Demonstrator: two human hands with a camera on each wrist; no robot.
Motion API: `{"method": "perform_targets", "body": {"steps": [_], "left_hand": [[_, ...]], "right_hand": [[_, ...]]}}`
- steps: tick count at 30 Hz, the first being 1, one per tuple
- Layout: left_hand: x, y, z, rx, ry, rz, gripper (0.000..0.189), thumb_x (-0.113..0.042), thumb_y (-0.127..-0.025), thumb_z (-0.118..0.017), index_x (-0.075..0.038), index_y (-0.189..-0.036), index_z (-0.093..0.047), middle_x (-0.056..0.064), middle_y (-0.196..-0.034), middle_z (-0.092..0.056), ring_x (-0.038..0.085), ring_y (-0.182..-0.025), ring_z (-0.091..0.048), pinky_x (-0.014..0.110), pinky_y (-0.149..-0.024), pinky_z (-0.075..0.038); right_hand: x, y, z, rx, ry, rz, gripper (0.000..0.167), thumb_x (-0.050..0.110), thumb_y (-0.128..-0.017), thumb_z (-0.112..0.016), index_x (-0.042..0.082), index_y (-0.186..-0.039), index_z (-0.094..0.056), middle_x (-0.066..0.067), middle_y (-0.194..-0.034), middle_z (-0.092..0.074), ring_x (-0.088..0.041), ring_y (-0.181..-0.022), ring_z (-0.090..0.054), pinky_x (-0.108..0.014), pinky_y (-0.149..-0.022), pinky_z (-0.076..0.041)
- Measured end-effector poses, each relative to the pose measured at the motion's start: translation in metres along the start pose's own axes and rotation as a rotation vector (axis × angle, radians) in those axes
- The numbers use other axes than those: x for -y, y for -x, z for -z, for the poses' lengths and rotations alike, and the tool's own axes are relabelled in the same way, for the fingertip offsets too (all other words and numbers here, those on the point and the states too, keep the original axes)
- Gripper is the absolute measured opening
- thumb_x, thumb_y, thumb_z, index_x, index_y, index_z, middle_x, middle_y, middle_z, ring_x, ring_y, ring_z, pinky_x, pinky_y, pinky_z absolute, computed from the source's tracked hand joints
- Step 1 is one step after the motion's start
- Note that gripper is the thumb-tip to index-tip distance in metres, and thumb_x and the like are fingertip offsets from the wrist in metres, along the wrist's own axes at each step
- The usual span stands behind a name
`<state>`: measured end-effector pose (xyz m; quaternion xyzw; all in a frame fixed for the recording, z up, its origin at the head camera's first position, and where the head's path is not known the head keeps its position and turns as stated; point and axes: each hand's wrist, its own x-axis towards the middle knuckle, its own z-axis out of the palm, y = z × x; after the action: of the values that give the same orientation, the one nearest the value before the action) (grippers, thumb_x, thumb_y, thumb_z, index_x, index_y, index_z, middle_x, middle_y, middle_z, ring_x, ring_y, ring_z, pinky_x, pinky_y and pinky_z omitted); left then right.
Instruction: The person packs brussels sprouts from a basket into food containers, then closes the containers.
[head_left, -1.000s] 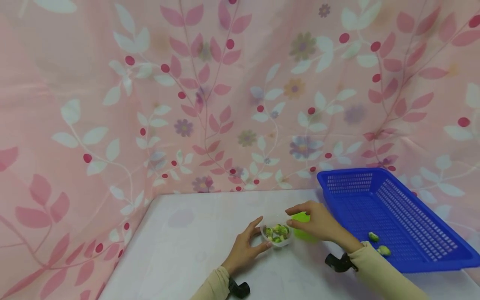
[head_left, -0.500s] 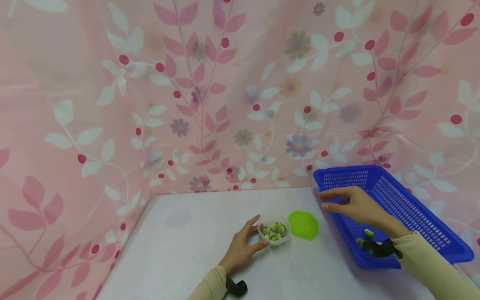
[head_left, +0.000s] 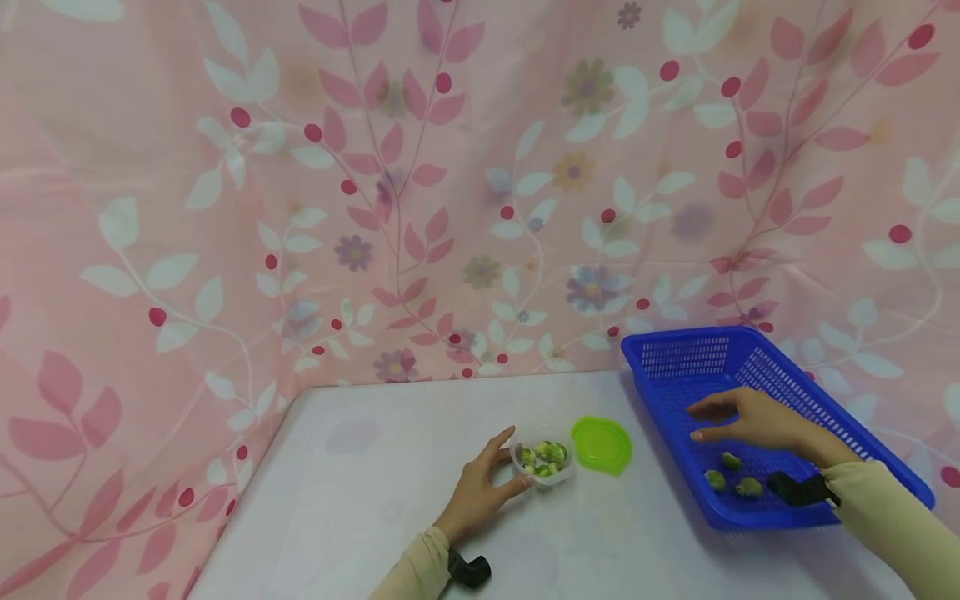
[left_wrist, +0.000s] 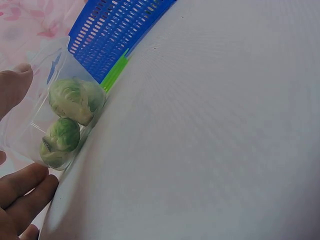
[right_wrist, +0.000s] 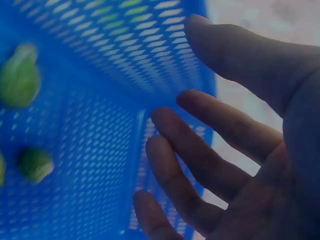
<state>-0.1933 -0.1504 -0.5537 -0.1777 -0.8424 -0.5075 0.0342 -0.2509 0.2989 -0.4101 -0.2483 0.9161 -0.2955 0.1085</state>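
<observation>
A small clear plastic container (head_left: 543, 454) with several Brussels sprouts (left_wrist: 75, 97) in it stands on the white table. My left hand (head_left: 477, 492) holds it from the left side, thumb at the near wall and fingers at the far one. Over the blue basket (head_left: 667, 454) hovers my right hand (head_left: 757, 425), fingers spread and nothing between them. Three Brussels sprouts lie on the basket's floor below that hand, among them a small green sprout (right_wrist: 35, 164) and a paler sprout (right_wrist: 20, 80).
A bright green lid (head_left: 602, 445) lies flat on the table (head_left: 360, 492) between the container and the basket. Behind the table hangs a pink curtain (head_left: 465, 167) with a leaf and flower pattern.
My right hand has moved right, away from beside the container and lid to over the basket, uncovering the lid. The left hand stays at the container.
</observation>
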Motion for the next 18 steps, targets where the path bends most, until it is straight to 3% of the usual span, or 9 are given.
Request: {"method": "perform_targets", "body": {"steps": [6,13,18], "left_hand": [[0.0,-0.001,0.001,0.005,0.007,0.009,0.086,-0.043,-0.095,-0.08,-0.019,-0.166,-0.037,0.006,-0.142,-0.07,0.025,-0.145,-0.055,0.062,-0.124,-0.033],[-0.002,-0.001,0.001,0.007,0.015,0.012,0.086,-0.042,-0.095,-0.081,-0.018,-0.166,-0.037,0.006,-0.143,-0.07,0.026,-0.146,-0.055,0.063,-0.124,-0.033],[-0.004,0.0,0.001,0.007,0.015,0.013,0.086,-0.045,-0.095,-0.08,-0.021,-0.166,-0.037,0.006,-0.142,-0.07,0.023,-0.142,-0.059,0.062,-0.122,-0.036]], "right_hand": [[-0.017,0.0,-0.001,0.105,-0.06,0.016,0.05,0.026,-0.093,-0.083,-0.008,-0.129,-0.071,-0.022,-0.124,-0.076,-0.04,-0.11,-0.074,-0.026,-0.084,-0.062],[-0.025,-0.004,-0.001,0.178,-0.037,0.038,0.046,0.022,-0.088,-0.087,-0.007,-0.122,-0.074,-0.018,-0.115,-0.079,-0.034,-0.101,-0.076,-0.022,-0.079,-0.058],[-0.029,-0.005,-0.003,0.255,-0.042,-0.013,0.042,0.015,-0.084,-0.089,-0.007,-0.117,-0.075,-0.015,-0.109,-0.078,-0.028,-0.096,-0.073,-0.025,-0.077,-0.059]]}}
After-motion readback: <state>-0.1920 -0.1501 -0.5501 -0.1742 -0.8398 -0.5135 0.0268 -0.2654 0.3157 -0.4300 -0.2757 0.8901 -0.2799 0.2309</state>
